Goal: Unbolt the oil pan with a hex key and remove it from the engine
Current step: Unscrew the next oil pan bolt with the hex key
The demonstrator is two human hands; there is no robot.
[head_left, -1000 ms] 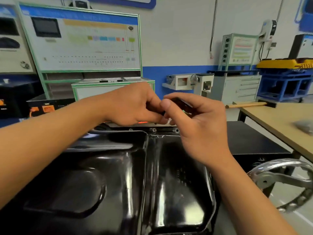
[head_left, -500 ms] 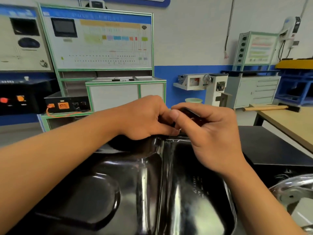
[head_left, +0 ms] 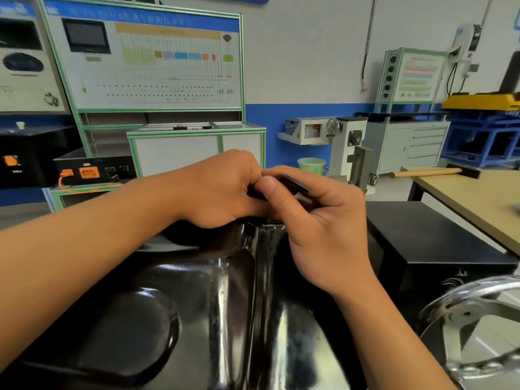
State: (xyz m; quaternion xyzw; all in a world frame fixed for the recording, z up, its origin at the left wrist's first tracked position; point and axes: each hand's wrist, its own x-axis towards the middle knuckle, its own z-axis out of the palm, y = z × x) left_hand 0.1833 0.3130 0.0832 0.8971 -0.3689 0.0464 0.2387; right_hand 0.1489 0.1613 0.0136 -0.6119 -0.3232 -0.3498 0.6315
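The oil pan (head_left: 225,305) fills the lower foreground. Its glossy black sheet-metal surface faces the camera, with a raised ridge running from the near edge to the far edge between two shallower sections. Whether any bolts sit along the far rim cannot be told, as both hands cover that area.

Left hand (head_left: 222,190): fingers curled inward, knuckles toward the camera, closed on the left end of a small dark object (head_left: 295,183). The hand sits just above the far edge of the pan; contact with the pan cannot be confirmed.

Right hand (head_left: 323,220): thumb raised and pressed against the near side of the same object, with the index finger curved over its top and the remaining fingers curled beneath. The object is mostly hidden by both hands, and its type cannot be identified.

Surroundings:
- A black box (head_left: 422,229) stands just right of the pan.
- A wooden desk (head_left: 464,198) stands farther right, with a wooden-handled hammer (head_left: 427,172) lying along its far edge.
- A chrome handwheel (head_left: 464,319) is partly visible at the lower right.
- A green-framed wiring panel (head_left: 146,60) stands against the back wall at the left.
- A green cup (head_left: 311,164) sits beyond the hands.
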